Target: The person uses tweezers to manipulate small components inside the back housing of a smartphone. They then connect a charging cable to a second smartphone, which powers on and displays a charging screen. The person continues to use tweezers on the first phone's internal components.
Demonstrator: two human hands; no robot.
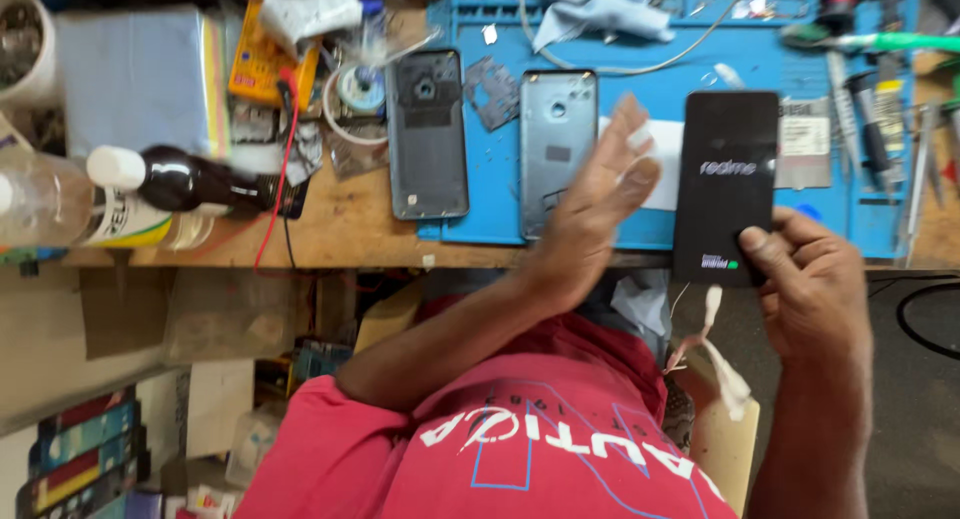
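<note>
My right hand [812, 284] grips the lower end of a black smartphone [727, 169], thumb on its lit screen. The phone lies over the front edge of a blue work mat [640, 79]. A white cable [712, 344] hangs below the phone. My left hand [600, 184] is blurred, fingers apart and holding nothing, just left of the phone. It hovers over a grey phone back cover [556, 129] and a white card [668, 149]. A second grey back cover [428, 134] lies further left, across the mat's edge.
Screwdrivers and tweezers [868, 129] lie on the mat's right side, a blue cloth [600, 14] at the back. On the wooden bench [340, 229] to the left are a dark bottle [190, 179], a clear bottle [50, 204] and a yellow multimeter [262, 64] with a red lead.
</note>
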